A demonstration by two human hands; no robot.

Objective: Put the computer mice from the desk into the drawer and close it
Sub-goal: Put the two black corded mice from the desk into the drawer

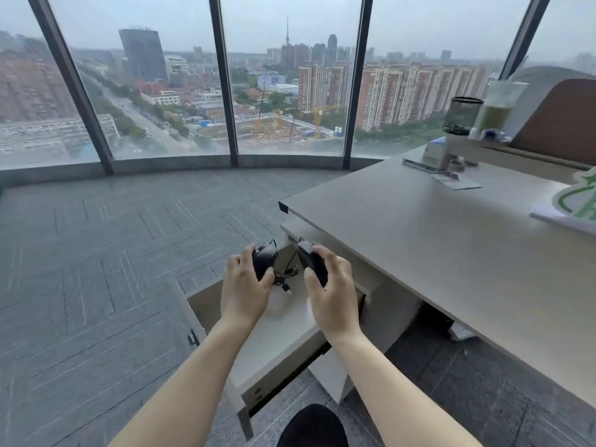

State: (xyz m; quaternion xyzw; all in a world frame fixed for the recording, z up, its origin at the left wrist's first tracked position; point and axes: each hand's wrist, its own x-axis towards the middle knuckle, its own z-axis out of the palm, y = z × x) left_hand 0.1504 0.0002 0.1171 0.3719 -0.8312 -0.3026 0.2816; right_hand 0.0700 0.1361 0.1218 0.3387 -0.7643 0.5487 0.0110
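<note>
My left hand (243, 287) grips a black wired mouse (264, 258). A second black mouse (311, 258) is held in my right hand (333, 290). Both hang over the open white drawer (274, 346), which is pulled out from the cabinet under the desk (435, 240). Their black cables (285, 274) dangle tangled between my hands, with a plug end just above the drawer's floor. Something pale and rounded lies in the drawer below my left hand, too blurred to name.
A mesh pen cup (461, 116), a green drink (496, 108) and a monitor stand base (446, 166) sit at the desk's far end. A white and green paper item (571, 208) lies at the right. Grey carpet (96, 253) runs left to the windows.
</note>
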